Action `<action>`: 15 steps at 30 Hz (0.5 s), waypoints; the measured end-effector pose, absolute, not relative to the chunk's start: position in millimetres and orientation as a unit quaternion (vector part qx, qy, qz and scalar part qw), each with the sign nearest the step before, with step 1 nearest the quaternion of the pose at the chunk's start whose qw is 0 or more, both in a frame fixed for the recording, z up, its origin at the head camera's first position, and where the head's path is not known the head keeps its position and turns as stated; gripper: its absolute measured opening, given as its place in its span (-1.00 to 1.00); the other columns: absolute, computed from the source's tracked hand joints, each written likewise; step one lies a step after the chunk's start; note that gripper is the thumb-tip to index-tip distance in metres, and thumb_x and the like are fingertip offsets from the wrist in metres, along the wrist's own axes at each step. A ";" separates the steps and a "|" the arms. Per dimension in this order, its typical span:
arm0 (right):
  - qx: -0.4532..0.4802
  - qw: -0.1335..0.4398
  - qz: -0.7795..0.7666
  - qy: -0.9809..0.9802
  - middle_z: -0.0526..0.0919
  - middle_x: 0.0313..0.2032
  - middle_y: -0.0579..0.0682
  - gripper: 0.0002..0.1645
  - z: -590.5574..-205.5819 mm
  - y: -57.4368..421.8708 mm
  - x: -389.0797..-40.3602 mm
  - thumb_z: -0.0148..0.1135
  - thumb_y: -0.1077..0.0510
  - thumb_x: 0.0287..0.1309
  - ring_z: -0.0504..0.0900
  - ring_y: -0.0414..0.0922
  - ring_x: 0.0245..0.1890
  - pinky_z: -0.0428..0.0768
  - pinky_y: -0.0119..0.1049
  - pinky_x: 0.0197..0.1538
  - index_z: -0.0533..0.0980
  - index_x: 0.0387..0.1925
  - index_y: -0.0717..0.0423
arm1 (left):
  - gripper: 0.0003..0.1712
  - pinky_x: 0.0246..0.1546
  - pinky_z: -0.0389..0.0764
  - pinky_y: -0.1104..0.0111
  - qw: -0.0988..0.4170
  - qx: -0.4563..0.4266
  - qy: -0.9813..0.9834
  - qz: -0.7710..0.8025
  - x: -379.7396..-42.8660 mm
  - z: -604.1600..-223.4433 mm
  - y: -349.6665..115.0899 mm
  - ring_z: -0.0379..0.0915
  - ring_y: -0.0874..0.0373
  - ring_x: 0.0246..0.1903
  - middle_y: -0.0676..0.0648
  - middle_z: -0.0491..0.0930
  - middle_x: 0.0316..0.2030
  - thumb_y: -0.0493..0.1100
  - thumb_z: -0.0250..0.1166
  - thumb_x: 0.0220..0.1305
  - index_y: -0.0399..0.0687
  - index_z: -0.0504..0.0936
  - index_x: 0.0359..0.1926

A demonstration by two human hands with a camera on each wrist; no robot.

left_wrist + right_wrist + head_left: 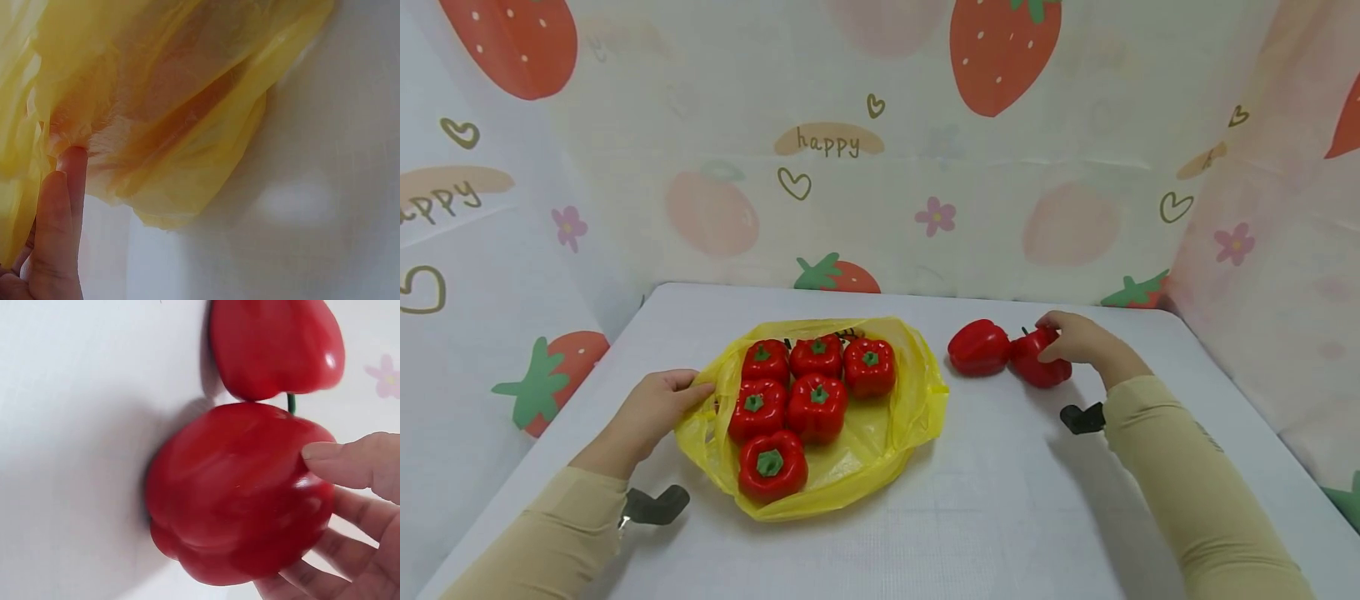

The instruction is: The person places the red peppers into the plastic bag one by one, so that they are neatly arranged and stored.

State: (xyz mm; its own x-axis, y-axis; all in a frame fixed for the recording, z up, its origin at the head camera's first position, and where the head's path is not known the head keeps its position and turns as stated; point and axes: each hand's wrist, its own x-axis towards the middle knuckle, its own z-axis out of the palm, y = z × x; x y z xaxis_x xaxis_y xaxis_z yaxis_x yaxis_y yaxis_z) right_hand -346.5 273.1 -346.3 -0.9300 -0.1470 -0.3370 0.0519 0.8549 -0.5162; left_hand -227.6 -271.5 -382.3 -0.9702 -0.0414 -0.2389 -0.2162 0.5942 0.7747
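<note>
A yellow plastic bag lies spread wide at the middle left of the table, with several red bell peppers in it, green stems up. My left hand pinches the bag's left rim; in the left wrist view its fingers are at the yellow film. To the right of the bag, my right hand grips a red bell pepper lying on its side, thumb on top and fingers curled round the far side. Right beside it lies another red bell pepper, its stem hidden in the head view.
The white table reaches back to a printed cloth backdrop with strawberries and hearts. Cloth walls also stand at both sides. Dark wrist mounts stick out at both sleeves.
</note>
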 end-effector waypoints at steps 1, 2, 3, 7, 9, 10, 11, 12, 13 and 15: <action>-0.030 0.190 -0.269 0.944 0.29 0.10 0.25 -0.30 -345.6 274.1 -345.9 0.20 0.20 0.01 0.28 0.19 0.08 0.53 -0.04 -0.08 0.19 0.21 0.22 | -0.35 -0.14 0.52 0.28 0.098 -0.073 0.887 0.444 -227.4 -382.0 -271.3 0.39 0.03 -0.14 -0.17 0.53 -0.07 0.21 0.04 0.27 -0.19 0.41 0.16; -0.034 0.194 -0.271 0.942 0.29 0.09 0.25 -0.29 -345.0 275.1 -345.5 0.21 0.22 0.00 0.28 0.19 0.08 0.54 -0.06 -0.10 0.19 0.20 0.21 | -0.35 -0.14 0.52 0.28 0.098 -0.073 0.888 0.444 -227.3 -381.7 -271.2 0.38 0.03 -0.14 -0.17 0.53 -0.08 0.21 0.04 0.27 -0.19 0.42 0.16; -0.038 0.200 -0.273 0.940 0.29 0.09 0.25 -0.29 -344.3 275.8 -344.9 0.22 0.24 -0.02 0.27 0.20 0.08 0.55 -0.08 -0.12 0.19 0.20 0.20 | -0.36 -0.14 0.52 0.29 0.098 -0.072 0.888 0.443 -227.1 -381.3 -271.0 0.39 0.03 -0.15 -0.17 0.53 -0.08 0.20 0.03 0.27 -0.19 0.42 0.15; -0.055 0.221 -0.274 0.934 0.30 0.07 0.24 -0.28 -341.4 276.9 -342.1 0.24 0.31 -0.08 0.27 0.20 0.07 0.57 -0.14 -0.18 0.21 0.17 0.16 | -0.36 -0.16 0.52 0.30 0.099 -0.072 0.888 0.444 -226.7 -380.1 -270.5 0.39 0.04 -0.16 -0.16 0.53 -0.09 0.20 0.04 0.27 -0.19 0.41 0.16; -0.064 0.230 -0.269 0.933 0.32 0.05 0.23 -0.31 -340.6 276.6 -340.3 0.26 0.29 -0.09 0.29 0.19 0.05 0.58 -0.15 -0.20 0.23 0.14 0.15 | -0.35 -0.15 0.52 0.29 0.099 -0.073 0.888 0.443 -226.9 -380.1 -270.3 0.39 0.04 -0.16 -0.17 0.53 -0.08 0.20 0.04 0.27 -0.20 0.41 0.16; -0.068 0.231 -0.264 0.934 0.34 0.03 0.23 -0.33 -340.1 275.9 -339.2 0.28 0.26 -0.08 0.31 0.18 0.04 0.58 -0.15 -0.20 0.24 0.12 0.16 | -0.35 -0.14 0.52 0.29 0.099 -0.073 0.888 0.443 -226.9 -380.2 -270.3 0.39 0.04 -0.15 -0.17 0.53 -0.08 0.20 0.04 0.27 -0.20 0.40 0.16; -0.070 0.231 -0.258 0.935 0.36 0.01 0.22 -0.34 -340.3 275.6 -338.5 0.30 0.22 -0.08 0.33 0.17 0.03 0.58 -0.16 -0.21 0.26 0.09 0.16 | -0.35 -0.14 0.52 0.28 0.099 -0.073 0.888 0.443 -227.1 -380.4 -270.3 0.39 0.04 -0.15 -0.17 0.53 -0.07 0.20 0.04 0.27 -0.20 0.40 0.17; -0.070 0.230 -0.252 0.937 0.38 -0.01 0.21 -0.34 -340.9 275.5 -338.0 0.33 0.17 -0.08 0.34 0.16 0.01 0.58 -0.17 -0.22 0.27 0.07 0.17 | -0.35 -0.13 0.52 0.28 0.099 -0.073 0.888 0.443 -227.1 -380.5 -270.4 0.39 0.04 -0.15 -0.17 0.53 -0.07 0.20 0.04 0.27 -0.20 0.40 0.17; -0.071 0.226 -0.246 0.940 0.38 -0.03 0.21 -0.33 -341.7 275.2 -337.9 0.36 0.12 -0.08 0.36 0.15 0.00 0.58 -0.17 -0.23 0.27 0.05 0.17 | -0.35 -0.13 0.52 0.27 0.098 -0.073 0.888 0.443 -227.1 -380.5 -270.4 0.39 0.04 -0.15 -0.17 0.53 -0.07 0.20 0.04 0.27 -0.20 0.40 0.17; -0.064 0.216 -0.237 0.945 0.39 -0.03 0.21 -0.25 -344.2 274.5 -338.4 0.39 0.01 -0.12 0.38 0.15 -0.01 0.59 -0.17 -0.24 0.25 0.07 0.19 | -0.35 -0.13 0.52 0.28 0.098 -0.072 0.887 0.444 -226.9 -380.4 -270.3 0.40 0.04 -0.15 -0.17 0.53 -0.07 0.19 0.04 0.27 -0.20 0.41 0.16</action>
State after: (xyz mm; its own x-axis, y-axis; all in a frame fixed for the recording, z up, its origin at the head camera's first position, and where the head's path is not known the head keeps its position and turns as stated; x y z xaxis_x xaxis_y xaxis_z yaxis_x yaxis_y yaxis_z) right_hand -338.4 274.5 -344.2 -0.8981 -0.2240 -0.3786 -0.0185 0.8791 -0.4762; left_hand -226.9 -270.3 -380.4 -0.9704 -0.0417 -0.2378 -0.2154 0.5944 0.7748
